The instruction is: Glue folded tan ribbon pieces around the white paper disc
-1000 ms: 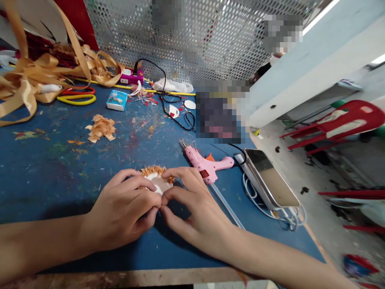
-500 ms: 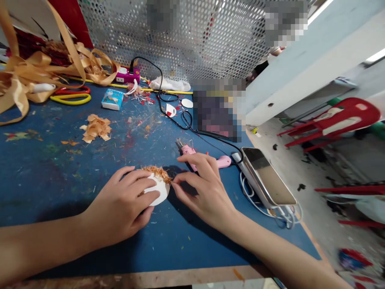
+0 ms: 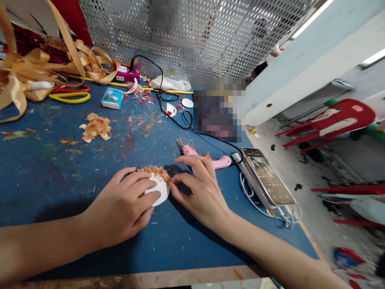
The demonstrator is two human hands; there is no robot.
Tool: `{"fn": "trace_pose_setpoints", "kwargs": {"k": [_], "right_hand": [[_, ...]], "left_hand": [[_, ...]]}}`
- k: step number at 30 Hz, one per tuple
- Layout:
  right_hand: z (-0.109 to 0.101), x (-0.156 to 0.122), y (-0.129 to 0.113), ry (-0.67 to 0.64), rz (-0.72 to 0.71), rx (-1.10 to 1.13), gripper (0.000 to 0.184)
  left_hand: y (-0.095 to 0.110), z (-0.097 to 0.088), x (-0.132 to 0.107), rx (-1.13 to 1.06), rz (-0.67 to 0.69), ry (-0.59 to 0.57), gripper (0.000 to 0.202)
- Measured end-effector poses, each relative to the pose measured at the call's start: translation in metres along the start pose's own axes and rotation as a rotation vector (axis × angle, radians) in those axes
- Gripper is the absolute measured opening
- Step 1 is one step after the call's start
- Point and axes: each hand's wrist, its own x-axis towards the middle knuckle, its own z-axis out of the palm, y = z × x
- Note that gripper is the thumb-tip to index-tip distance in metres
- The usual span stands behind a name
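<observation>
Head view shows the left hand [image 3: 126,208] pressing a white disc with brown fringe [image 3: 158,185] onto the blue counter [image 3: 54,176]; the right hand [image 3: 200,192] pinches the disc's right edge; just beyond lie a pink glue gun [image 3: 218,161] and a phone [image 3: 267,176].

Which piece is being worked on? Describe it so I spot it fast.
On the blue table, near its front edge, the left hand holds down a white disc while the right hand touches its edge. Only it carries an orange-brown fringe along its far rim.
</observation>
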Motion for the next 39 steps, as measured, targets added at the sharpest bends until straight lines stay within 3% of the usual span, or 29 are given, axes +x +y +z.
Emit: {"fn": "trace_pose_setpoints", "kwargs": {"k": [13,18,20,23,26,30,34,37,39], "right_hand": [[0.001,0.002,0.000,-0.014,-0.006,0.024,0.008],[-0.028,0.011,0.011,0.048,0.073,0.107,0.007],[-0.041,0.013,0.024,0.096,0.076,0.062,0.007],[-0.050,0.012,0.051,0.037,0.085,-0.068,0.005],[-0.046,0.006,0.077,-0.036,0.120,-0.140,0.014],[-0.035,-0.004,0.100,-0.135,0.095,-0.141,0.041],[-0.029,-0.011,0.107,-0.279,0.047,-0.083,0.061],[-0.025,-0.014,0.109,-0.301,0.044,-0.073,0.062],[-0.021,-0.015,0.109,-0.286,0.053,-0.088,0.060]], "left_hand": [[-0.001,0.000,0.001,-0.005,0.004,0.007,0.023],[-0.002,0.000,0.001,-0.018,-0.003,-0.013,0.024],[-0.001,0.000,0.001,-0.041,-0.009,-0.007,0.022],[-0.001,-0.002,-0.001,-0.115,-0.021,0.027,0.019],[-0.007,-0.006,-0.001,-0.146,-0.042,0.077,0.017],[-0.024,-0.014,0.002,-0.046,-0.125,0.165,0.014],[-0.035,-0.022,0.005,-0.008,-0.200,0.183,0.017],[-0.048,-0.034,0.009,0.065,-0.172,0.188,0.019],[-0.066,-0.044,0.011,0.186,-0.252,0.239,0.021]]}}
